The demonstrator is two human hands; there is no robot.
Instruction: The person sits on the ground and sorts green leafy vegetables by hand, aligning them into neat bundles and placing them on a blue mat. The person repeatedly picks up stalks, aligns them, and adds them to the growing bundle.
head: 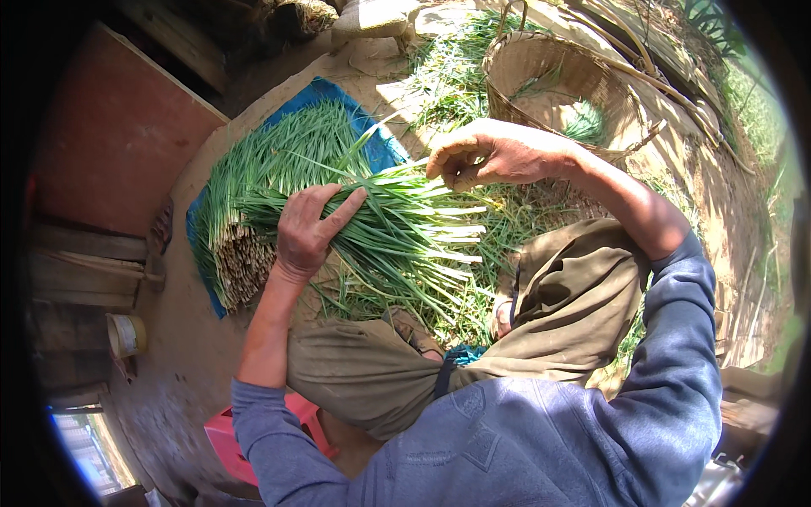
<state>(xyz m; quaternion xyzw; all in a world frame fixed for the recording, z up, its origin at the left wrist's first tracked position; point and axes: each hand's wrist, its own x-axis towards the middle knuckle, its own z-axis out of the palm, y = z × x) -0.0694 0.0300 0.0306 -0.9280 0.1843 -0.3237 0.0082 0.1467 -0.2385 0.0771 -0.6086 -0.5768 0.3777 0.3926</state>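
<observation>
My left hand (317, 225) is closed around a bundle of long green leafy stalks (405, 228), whose pale cut ends fan out to the right. Just above those pale ends, my right hand (466, 158) is raised with curled fingers; whether it pinches a leaf cannot be told. Beyond my left hand, a large stack of the same stalks (272, 158) lies on a blue sheet (386, 149), its pale ends facing me. Loose green leaves (469, 310) litter the ground between my feet.
A woven basket (507, 104) with some greens in it stands at the upper right, beside more scattered leaves (443, 82). A pink plastic stool (231, 453) is at the lower left. A small tub (127, 336) stands by the wooden wall, below a reddish board (120, 139).
</observation>
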